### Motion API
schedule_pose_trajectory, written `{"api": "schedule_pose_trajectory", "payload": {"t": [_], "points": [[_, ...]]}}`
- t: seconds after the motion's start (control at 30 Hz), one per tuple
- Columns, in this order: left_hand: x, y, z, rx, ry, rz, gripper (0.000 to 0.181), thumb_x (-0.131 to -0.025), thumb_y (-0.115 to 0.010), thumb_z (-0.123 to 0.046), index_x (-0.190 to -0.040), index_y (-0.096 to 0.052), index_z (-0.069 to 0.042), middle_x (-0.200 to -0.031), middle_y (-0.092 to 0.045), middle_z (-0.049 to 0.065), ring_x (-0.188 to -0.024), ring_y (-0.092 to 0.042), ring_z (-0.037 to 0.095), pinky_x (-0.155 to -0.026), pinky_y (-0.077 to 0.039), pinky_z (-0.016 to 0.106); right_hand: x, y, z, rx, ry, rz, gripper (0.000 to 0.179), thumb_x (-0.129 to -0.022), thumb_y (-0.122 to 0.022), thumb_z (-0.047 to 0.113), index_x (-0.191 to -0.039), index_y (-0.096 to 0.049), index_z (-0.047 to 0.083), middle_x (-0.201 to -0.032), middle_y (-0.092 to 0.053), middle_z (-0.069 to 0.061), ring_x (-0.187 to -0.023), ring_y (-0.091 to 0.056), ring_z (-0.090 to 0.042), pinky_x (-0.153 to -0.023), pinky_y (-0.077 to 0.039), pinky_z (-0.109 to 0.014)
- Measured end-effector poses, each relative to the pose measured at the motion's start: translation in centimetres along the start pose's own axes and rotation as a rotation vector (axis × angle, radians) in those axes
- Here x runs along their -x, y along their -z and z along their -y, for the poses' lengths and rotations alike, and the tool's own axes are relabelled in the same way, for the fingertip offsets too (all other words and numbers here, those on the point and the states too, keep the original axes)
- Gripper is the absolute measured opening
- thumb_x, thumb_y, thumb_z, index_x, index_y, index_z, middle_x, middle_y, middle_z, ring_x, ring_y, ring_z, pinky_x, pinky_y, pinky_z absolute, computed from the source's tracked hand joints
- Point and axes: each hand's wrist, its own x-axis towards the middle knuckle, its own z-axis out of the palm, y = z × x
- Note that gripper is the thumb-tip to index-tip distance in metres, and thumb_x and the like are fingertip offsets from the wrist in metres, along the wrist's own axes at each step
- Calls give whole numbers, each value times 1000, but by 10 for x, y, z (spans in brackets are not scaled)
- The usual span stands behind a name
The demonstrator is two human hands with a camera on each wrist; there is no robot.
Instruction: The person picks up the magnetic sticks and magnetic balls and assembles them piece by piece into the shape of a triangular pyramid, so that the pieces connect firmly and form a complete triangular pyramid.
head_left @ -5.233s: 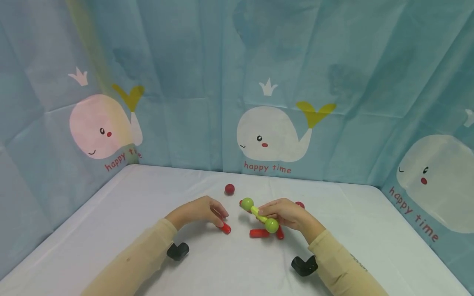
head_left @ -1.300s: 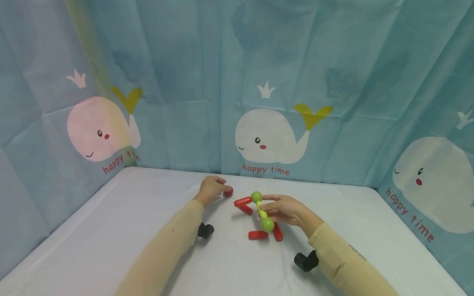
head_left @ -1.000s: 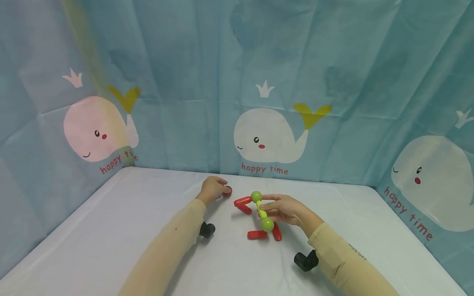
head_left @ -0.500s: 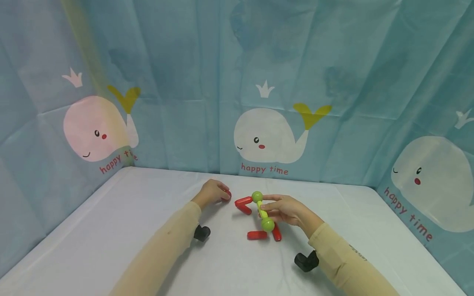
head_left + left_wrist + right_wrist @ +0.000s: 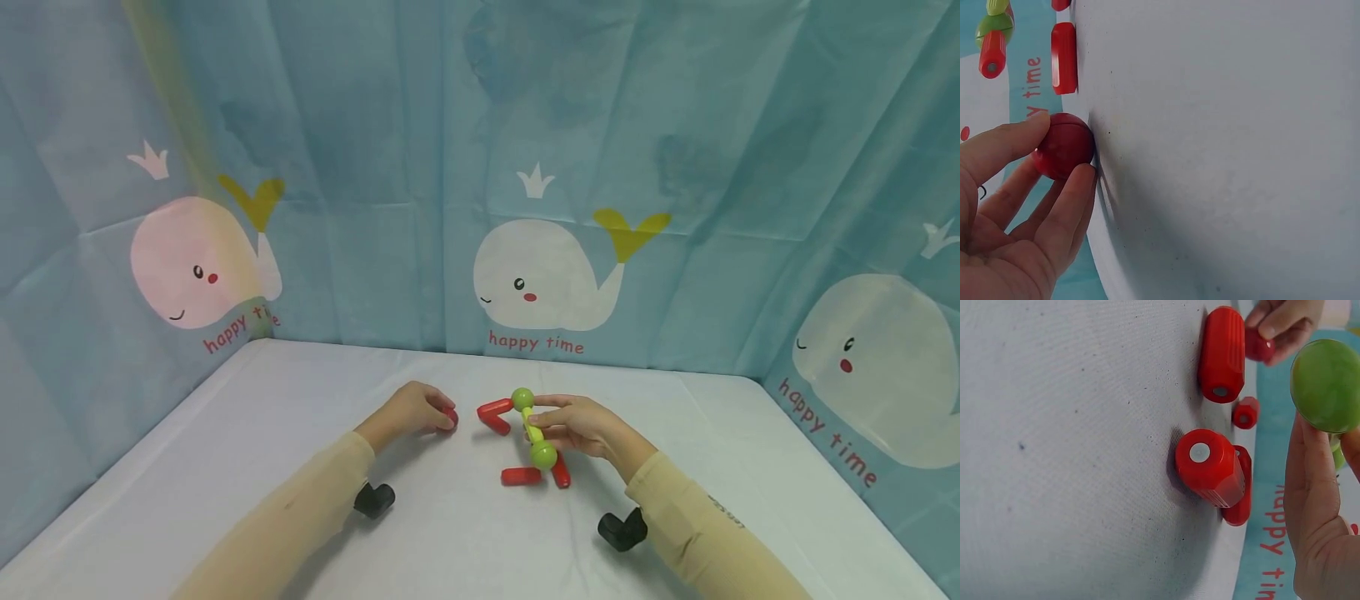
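Observation:
My left hand (image 5: 412, 410) pinches a red ball (image 5: 1065, 145) between thumb and fingertips, low at the white tabletop. My right hand (image 5: 577, 427) grips a yellow-green magnetic rod (image 5: 533, 428) with a green ball at each end, the far ball (image 5: 522, 399) and the near ball (image 5: 1327, 386). A red magnetic rod (image 5: 992, 55) sticks out leftward from the far green ball, raised above the table. Below it on the cloth lies another red rod (image 5: 497, 424). Two more red rods, one sideways (image 5: 521, 477) and one slanting (image 5: 561, 472), lie under the near ball.
A white cloth (image 5: 450, 533) covers the table. Behind it hangs a blue curtain (image 5: 375, 275) printed with whales. Black wrist mounts, left (image 5: 374, 501) and right (image 5: 623, 531), jut out below the sleeves close to the tabletop.
A red rod has joined the far green ball since the oldest frame. My left hand then reached the red ball at the back and brought it nearer and leftward. My right hand barely moved lately.

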Motion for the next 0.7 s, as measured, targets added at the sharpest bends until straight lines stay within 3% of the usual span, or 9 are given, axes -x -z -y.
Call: {"api": "schedule_pose_trajectory", "payload": {"t": [0.37,0.7], "points": [[25,-4,3,31,-39,-8,29,-82,-81,-21,-108,-74,-14,-104,-71,3,-96,-62,19,-85,-57,35,0,-4,-1,-16,-16,10,53,-94,-68,17,-143,-51,9,-115,-70,-14,-91,-74,-21,-76,-60,-26],[34,-3,-6,102,-26,-33,31,-82,-81,-27,-111,-74,-17,-106,-72,1,-98,-64,18,-87,-56,39,5,-5,3,3,-15,45,59,-94,-69,18,-146,-46,6,-107,-73,-9,-90,-74,-18,-74,-59,-22]]}}
